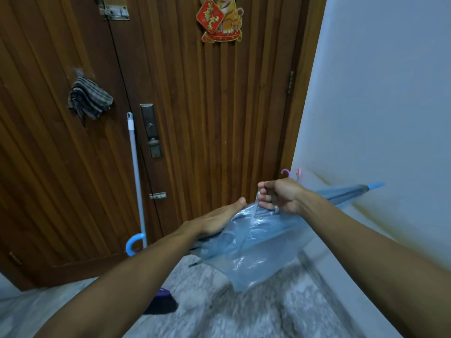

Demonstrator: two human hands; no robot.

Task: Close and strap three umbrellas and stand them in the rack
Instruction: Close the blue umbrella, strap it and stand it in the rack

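Observation:
A translucent blue umbrella lies crosswise in front of me, its tip pointing right toward the wall and its blue hooked handle low at the left. Loose canopy folds hang below my hands. My left hand lies flat along the canopy, fingers pressed against it. My right hand is closed around the thin clear strap, pulling it up from the canopy. Behind my right hand, a purple hooked handle and a pink handle of other umbrellas stick up by the door corner. The rack itself is hidden.
A wooden double door stands just ahead, with a lock plate and a cloth hanging on it. A broom's pole leans against the door, its purple head on the marble floor. A white wall runs along the right.

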